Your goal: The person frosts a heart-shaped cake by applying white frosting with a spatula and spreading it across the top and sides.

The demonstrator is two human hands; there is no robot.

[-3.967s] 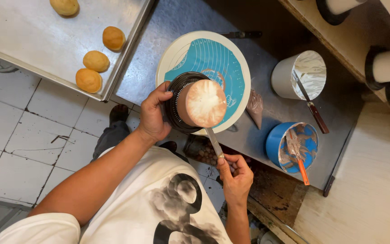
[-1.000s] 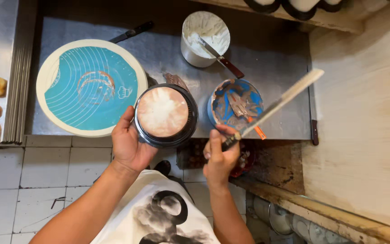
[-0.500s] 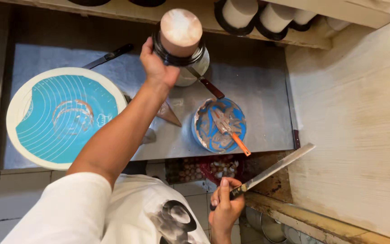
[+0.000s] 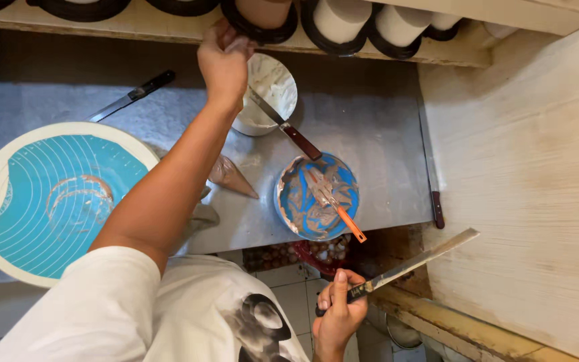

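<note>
I see the round cake on its black ring stand (image 4: 263, 17) up on the wooden shelf (image 4: 397, 50), my left hand (image 4: 222, 60) at its edge, grip curled on the rim. My right hand (image 4: 338, 312), grip pinching the dark handle, holds the long metal palette knife (image 4: 413, 263) low beside the grey metal tabletop (image 4: 370, 127). Below the shelf sit a white cream tub (image 4: 269, 90) and a blue chocolate-smeared bowl (image 4: 316, 196); a blue-topped turntable (image 4: 51, 201) lies left.

Warm, even indoor light falls from above on the grey metal worktop (image 4: 383, 141), which shows only a dull sheen and no hard glare. Behind it, under the pale wooden shelf (image 4: 169, 30), lies deep shadow. The picture is sharp mid-frame; straight edges bow near the borders.
</note>
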